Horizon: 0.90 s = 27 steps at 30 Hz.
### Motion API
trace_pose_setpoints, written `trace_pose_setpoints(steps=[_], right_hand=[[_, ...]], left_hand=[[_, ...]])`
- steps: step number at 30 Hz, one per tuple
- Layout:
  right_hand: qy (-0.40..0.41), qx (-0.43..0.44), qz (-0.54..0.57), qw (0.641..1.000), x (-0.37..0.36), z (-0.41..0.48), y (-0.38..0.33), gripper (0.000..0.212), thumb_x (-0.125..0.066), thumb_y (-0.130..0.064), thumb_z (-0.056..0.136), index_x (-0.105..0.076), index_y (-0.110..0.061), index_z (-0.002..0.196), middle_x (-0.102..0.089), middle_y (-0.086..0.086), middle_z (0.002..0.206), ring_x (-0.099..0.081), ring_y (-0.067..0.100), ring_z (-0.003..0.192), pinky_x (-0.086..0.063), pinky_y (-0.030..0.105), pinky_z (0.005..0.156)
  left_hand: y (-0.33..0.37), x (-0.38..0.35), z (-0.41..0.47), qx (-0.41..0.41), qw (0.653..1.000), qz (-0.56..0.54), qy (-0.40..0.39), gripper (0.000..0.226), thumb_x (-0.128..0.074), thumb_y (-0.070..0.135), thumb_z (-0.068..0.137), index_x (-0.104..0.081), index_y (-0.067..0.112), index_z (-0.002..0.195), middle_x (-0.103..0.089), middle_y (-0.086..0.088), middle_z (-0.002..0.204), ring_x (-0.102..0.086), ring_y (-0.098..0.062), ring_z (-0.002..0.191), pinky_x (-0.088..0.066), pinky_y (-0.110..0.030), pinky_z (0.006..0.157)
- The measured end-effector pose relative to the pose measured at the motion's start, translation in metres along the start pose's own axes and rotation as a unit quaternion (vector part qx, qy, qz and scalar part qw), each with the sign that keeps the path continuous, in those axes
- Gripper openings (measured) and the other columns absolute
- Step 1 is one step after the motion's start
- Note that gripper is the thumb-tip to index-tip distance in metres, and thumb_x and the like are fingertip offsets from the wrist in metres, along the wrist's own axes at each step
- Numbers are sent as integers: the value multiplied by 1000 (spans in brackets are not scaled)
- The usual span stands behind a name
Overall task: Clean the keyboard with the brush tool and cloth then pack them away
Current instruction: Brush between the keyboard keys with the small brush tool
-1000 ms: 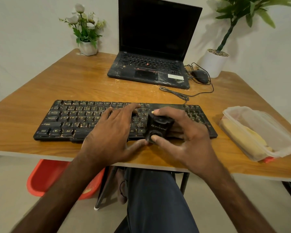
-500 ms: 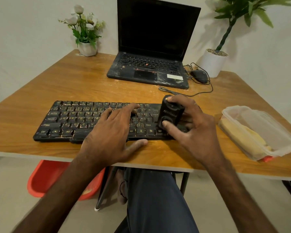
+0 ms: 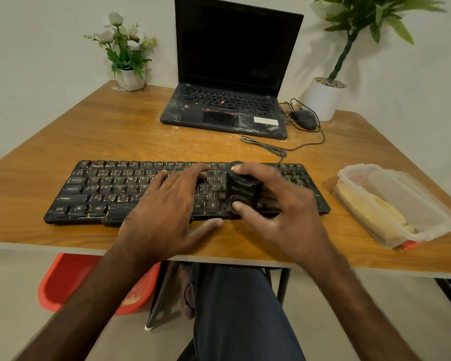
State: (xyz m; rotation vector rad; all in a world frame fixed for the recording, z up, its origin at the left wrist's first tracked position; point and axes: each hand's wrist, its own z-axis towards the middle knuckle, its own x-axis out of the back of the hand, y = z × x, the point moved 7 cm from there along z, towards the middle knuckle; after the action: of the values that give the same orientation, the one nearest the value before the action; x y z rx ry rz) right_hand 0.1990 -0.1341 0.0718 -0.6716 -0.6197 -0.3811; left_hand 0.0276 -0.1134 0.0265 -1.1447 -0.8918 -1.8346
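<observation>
A dusty black keyboard [image 3: 99,188] lies along the near edge of the wooden table [image 3: 120,136]. My left hand [image 3: 167,214] rests flat on its middle keys, fingers spread, thumb on the table in front. My right hand [image 3: 279,207] grips a small black brush tool [image 3: 242,190] between thumb and fingers, with the tool down on the keys right of centre. A yellow cloth [image 3: 370,212] lies inside a clear plastic container [image 3: 427,204] at the right.
A dusty open laptop [image 3: 227,108] stands at the back, with a black mouse [image 3: 303,119] and loose cable to its right. Potted flowers [image 3: 126,56] and a green plant [image 3: 328,95] occupy the back corners. A red bin [image 3: 71,280] sits under the table.
My right hand carried the brush tool from the keyboard's front edge toward the back, then drew it back across the keys toward me. My left hand stayed put.
</observation>
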Motion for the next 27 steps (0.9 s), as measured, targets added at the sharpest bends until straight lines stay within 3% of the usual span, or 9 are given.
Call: trace_pose_setpoints(steps=[3, 7, 11, 15, 20, 24, 27], right_hand=[[39, -31, -9, 999, 12, 6, 12, 60, -76, -18, 86, -44, -33, 135, -62, -3, 125, -66, 10, 104, -61, 27, 73], [-17, 14, 7, 1000, -6, 1, -6, 60, -74, -22, 87, -43, -34, 136, -57, -9, 130, -64, 9, 108, -59, 22, 80], [37, -41, 15, 998, 13, 7, 14, 59, -77, -17, 86, -46, -33, 134, -59, -14, 123, -66, 9, 105, -61, 26, 73], [-18, 1, 23, 1000, -4, -3, -6, 62, -76, -19, 86, -44, -35, 136, -59, -5, 131, -64, 9, 111, -59, 22, 82], [43, -45, 1, 998, 18, 5, 16, 60, -77, -18, 86, -46, -34, 134, -62, -6, 125, -66, 10, 105, -61, 29, 74], [-28, -8, 29, 999, -4, -4, -5, 60, -74, -25, 86, -43, -37, 136, -59, -7, 129, -65, 9, 109, -60, 24, 80], [23, -35, 5, 999, 11, 3, 9, 60, -76, -20, 86, -45, -35, 135, -59, -11, 125, -66, 7, 104, -61, 24, 74]], left_hand=[[0, 0, 1, 4, 1000, -3, 2, 93, -38, 80, 84, -16, 17, 149, -52, -4, 140, -50, -21, 131, -34, -53, 114], [1, 0, 0, 0, 1000, -3, 4, 94, -37, 80, 85, -19, 14, 149, -53, -7, 139, -52, -23, 127, -37, -54, 111], [0, 0, 1, 8, 1000, -4, -1, 95, -38, 81, 82, -13, 19, 149, -52, -4, 141, -50, -21, 131, -35, -53, 114], [0, 1, -1, 3, 1000, -7, 6, 94, -38, 80, 84, -19, 15, 149, -53, -6, 139, -52, -22, 127, -37, -54, 112], [0, -1, 0, 6, 1000, -12, 1, 94, -40, 80, 83, -15, 18, 150, -53, -2, 140, -50, -18, 131, -33, -52, 115], [0, 1, -1, 3, 1000, -11, 7, 94, -39, 79, 84, -19, 14, 149, -54, -6, 138, -52, -21, 128, -36, -54, 113], [0, 1, 0, 6, 1000, -6, 3, 94, -38, 80, 84, -16, 16, 149, -54, -4, 140, -51, -20, 130, -34, -53, 115]])
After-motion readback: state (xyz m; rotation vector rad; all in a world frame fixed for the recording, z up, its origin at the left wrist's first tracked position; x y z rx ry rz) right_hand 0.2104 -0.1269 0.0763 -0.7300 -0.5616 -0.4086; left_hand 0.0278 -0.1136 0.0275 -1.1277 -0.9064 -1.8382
